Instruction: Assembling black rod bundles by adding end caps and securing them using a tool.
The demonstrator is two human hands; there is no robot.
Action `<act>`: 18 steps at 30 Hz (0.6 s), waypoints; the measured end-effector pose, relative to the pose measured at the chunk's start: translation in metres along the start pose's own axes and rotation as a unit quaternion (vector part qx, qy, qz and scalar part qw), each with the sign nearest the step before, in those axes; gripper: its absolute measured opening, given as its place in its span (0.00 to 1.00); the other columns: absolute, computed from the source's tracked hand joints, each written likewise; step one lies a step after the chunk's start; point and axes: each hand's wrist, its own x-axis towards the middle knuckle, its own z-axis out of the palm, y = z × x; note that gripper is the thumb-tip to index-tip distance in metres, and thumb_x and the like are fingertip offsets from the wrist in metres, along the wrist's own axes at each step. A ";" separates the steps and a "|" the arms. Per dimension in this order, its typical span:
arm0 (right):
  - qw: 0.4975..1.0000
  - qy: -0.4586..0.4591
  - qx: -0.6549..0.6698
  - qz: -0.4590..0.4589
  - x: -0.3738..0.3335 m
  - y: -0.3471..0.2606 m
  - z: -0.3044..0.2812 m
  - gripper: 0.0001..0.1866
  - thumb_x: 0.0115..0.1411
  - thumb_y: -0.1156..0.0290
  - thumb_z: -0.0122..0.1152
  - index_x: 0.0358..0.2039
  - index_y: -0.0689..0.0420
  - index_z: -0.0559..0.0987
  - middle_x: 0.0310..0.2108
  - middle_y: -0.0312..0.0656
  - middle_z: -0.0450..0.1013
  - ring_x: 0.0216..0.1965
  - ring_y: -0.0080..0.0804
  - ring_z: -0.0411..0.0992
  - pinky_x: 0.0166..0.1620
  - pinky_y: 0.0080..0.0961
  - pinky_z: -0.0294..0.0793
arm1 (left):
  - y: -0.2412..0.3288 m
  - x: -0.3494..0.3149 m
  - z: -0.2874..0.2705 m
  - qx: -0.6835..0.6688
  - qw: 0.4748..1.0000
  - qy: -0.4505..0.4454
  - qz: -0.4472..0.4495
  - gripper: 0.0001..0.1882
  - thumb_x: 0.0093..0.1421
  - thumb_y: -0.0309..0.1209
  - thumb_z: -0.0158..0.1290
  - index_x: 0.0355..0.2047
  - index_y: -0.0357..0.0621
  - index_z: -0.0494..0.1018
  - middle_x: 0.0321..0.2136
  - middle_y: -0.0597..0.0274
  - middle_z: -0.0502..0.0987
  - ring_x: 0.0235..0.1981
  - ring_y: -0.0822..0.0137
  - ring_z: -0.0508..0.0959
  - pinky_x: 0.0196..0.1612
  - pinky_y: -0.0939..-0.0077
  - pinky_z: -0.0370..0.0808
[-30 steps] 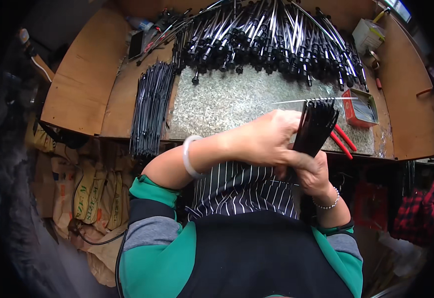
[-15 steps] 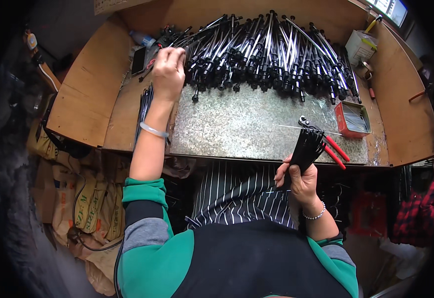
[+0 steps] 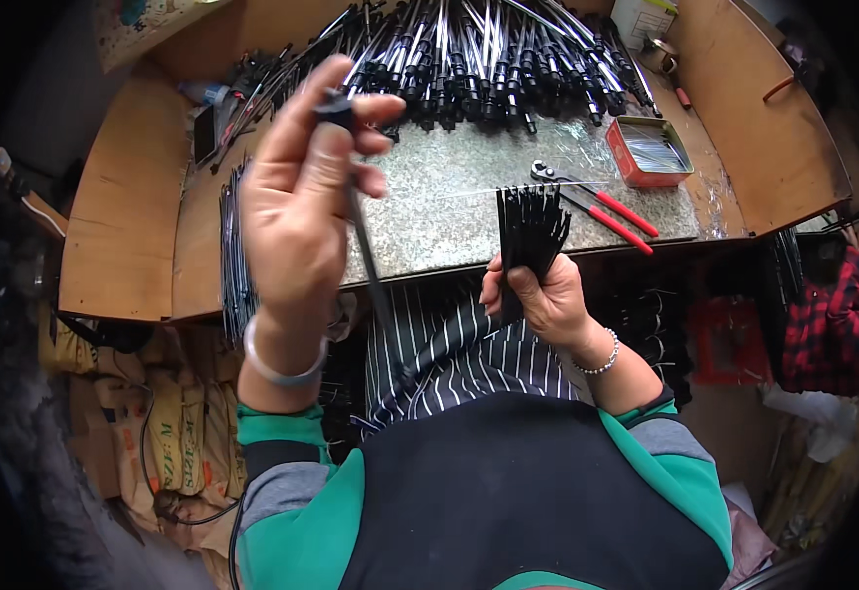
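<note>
My left hand [image 3: 300, 211] is raised over the left part of the bench, its fingers closed round the wide black end of a thin dark rod [image 3: 372, 270]. The rod slants down toward the striped apron and is smeared by motion. Lower and to the right, my right hand [image 3: 549, 300] grips a fanned bundle of thin black strips [image 3: 531, 228], their tips pointing up. Just beyond that bundle, red-handled pliers [image 3: 601, 211] lie on the speckled grey board [image 3: 429, 216]. A thin, light wire or needle [image 3: 484, 190] stretches out near the jaws of the pliers.
Along the back lies a large heap of silver rods with black fittings [image 3: 479, 64]. An open red box of thin pins [image 3: 649, 152] stands at right. A bunch of dark rods [image 3: 236, 256] and a phone [image 3: 204, 136] are at left. Wooden side walls [image 3: 130, 197] enclose the bench.
My left hand has come back from the heap's left end, nearer and higher, now with a rod in it. My right hand has moved slightly left and up with the strips. The view has shifted.
</note>
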 end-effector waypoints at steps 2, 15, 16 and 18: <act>1.000 -0.006 -0.003 -0.003 0.001 -0.003 0.006 0.16 0.61 0.62 0.49 0.39 0.63 0.69 0.24 0.43 0.71 0.23 0.23 0.71 0.27 0.17 0.73 | -0.014 -0.018 0.009 -0.098 0.990 0.025 -0.101 0.19 0.61 0.27 0.45 0.52 0.35 0.61 0.38 0.48 0.74 0.33 0.69 0.76 0.32 0.81 0.75; 0.999 0.025 -0.025 -0.016 0.003 -0.015 0.014 0.17 0.61 0.60 0.49 0.36 0.63 0.69 0.24 0.42 0.70 0.21 0.23 0.70 0.24 0.18 0.72 | -0.044 -0.034 0.026 -0.291 0.950 0.009 -0.113 0.22 0.61 0.30 0.44 0.55 0.39 0.57 0.42 0.44 0.72 0.40 0.61 0.77 0.40 0.72 0.77; 0.999 0.017 -0.031 -0.022 0.006 -0.016 0.014 0.17 0.61 0.59 0.49 0.36 0.63 0.69 0.24 0.41 0.69 0.21 0.23 0.69 0.24 0.18 0.72 | -0.044 -0.035 0.027 -0.291 0.950 0.009 -0.114 0.22 0.61 0.30 0.44 0.55 0.39 0.57 0.42 0.44 0.72 0.40 0.61 0.77 0.40 0.72 0.77; 1.000 0.005 -0.024 -0.019 0.010 -0.016 0.017 0.19 0.60 0.57 0.49 0.36 0.63 0.69 0.22 0.38 0.68 0.20 0.22 0.69 0.22 0.17 0.71 | -0.045 -0.036 0.028 -0.287 0.953 -0.001 -0.097 0.22 0.62 0.30 0.43 0.55 0.39 0.56 0.43 0.42 0.71 0.41 0.61 0.76 0.41 0.71 0.77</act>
